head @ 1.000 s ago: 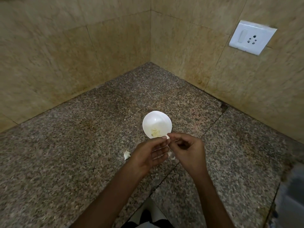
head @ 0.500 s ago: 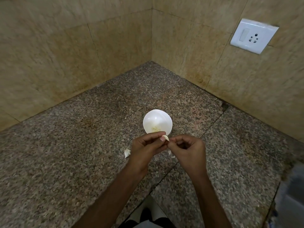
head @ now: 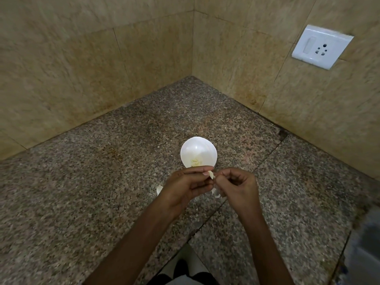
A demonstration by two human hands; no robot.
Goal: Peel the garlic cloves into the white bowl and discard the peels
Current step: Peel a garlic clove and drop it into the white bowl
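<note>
A small white bowl (head: 198,150) stands on the speckled granite counter (head: 102,192) and holds a few pale peeled garlic pieces (head: 195,162) near its front. Just in front of the bowl my left hand (head: 185,187) pinches a garlic clove (head: 211,174) between thumb and fingers. My right hand (head: 236,186) meets it from the right, fingers curled and pinching at the clove's tip. A loose white peel (head: 159,189) lies on the counter left of my left hand. More peel scraps (head: 216,193) show between and under my hands.
Beige tiled walls meet in a corner (head: 192,75) behind the bowl. A white switch and socket plate (head: 321,47) hangs on the right wall. The counter's front edge has a gap (head: 185,260) below my arms. A grey blurred object (head: 364,249) sits at the far right.
Both hands have stayed in front of the bowl, shifting slightly. The clove now shows more clearly between the fingertips, and my left fingers have closed in around it.
</note>
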